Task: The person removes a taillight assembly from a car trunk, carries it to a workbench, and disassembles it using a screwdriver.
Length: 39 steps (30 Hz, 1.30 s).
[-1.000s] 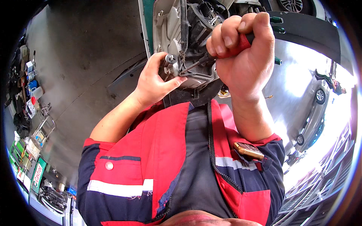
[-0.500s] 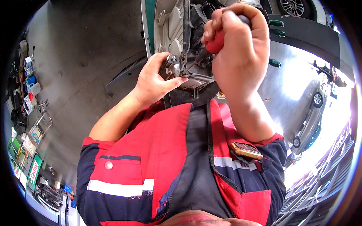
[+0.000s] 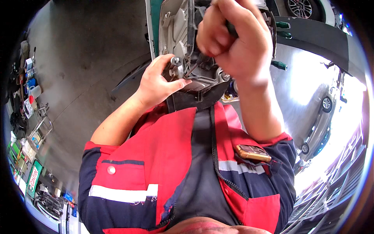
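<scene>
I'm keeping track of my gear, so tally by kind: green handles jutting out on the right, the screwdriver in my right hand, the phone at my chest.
Green handles: 3
Screwdriver: 1
Phone: 1
Total: 5

The housing (image 3: 170,33) is pale grey and black, the jacket (image 3: 167,132) red and navy (banded in white), the phone (image 3: 253,153) gold-edged, the handles (image 3: 283,25) dark green.

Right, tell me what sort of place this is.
Probably a vehicle repair workshop: a silver car at right, a spoked wheel at top right, and green tool handles near the right hand.
</scene>
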Each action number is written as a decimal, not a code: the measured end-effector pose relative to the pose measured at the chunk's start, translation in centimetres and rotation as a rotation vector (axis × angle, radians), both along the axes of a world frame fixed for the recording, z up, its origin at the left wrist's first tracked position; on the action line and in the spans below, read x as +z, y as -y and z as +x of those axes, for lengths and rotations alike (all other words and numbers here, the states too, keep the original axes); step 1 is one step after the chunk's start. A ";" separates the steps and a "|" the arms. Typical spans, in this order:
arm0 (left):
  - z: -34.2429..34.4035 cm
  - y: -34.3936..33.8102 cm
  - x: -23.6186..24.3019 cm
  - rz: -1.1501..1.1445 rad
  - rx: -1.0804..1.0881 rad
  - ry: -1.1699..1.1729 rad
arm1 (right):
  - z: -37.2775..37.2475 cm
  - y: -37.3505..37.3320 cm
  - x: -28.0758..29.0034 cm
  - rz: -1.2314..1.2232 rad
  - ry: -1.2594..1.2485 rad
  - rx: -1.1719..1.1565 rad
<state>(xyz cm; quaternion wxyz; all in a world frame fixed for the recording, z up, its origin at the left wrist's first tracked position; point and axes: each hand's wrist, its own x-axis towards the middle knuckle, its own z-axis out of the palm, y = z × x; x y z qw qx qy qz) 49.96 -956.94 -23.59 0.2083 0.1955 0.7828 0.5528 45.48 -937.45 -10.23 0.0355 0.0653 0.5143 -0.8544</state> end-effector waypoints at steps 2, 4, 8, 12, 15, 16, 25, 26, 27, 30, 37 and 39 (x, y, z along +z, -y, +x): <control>-0.6 -0.6 0.2 0.003 -0.019 0.020 | -1.0 -3.5 -2.0 -0.441 -0.128 0.405; -0.5 -0.4 0.1 -0.011 0.009 0.061 | -1.4 -2.8 -1.0 -0.275 -0.016 0.259; -0.7 -0.3 0.8 -0.013 0.001 0.009 | 0.2 1.2 3.0 0.527 0.139 -0.166; -0.8 -1.0 1.4 -0.013 -0.008 -0.266 | -1.6 -2.7 0.8 -0.064 0.007 0.353; -1.9 -1.3 2.0 0.155 0.053 -0.503 | -2.3 -2.6 4.9 0.951 0.083 0.421; -2.3 -0.8 2.1 0.121 -0.096 -0.510 | -2.5 -2.3 7.0 1.114 0.105 0.519; -4.7 -0.7 3.9 0.178 -0.415 -0.091 | -1.6 -1.5 12.2 1.430 -0.228 0.769; -4.9 -0.8 4.2 0.171 -0.417 -0.086 | -2.1 -1.5 12.6 1.615 -0.109 0.882; -5.3 -0.9 4.3 0.170 -0.424 -0.085 | -2.8 -1.6 12.7 1.563 0.008 0.970; -5.9 -0.7 4.9 0.117 -0.489 -0.044 | -3.8 -1.0 12.9 1.308 0.240 0.951; -6.1 -0.6 4.9 0.118 -0.511 -0.135 | -2.4 -3.6 12.7 1.359 -0.106 1.070; -6.0 -0.5 5.1 0.101 -0.498 -0.129 | -2.7 -3.2 13.1 1.356 0.055 1.003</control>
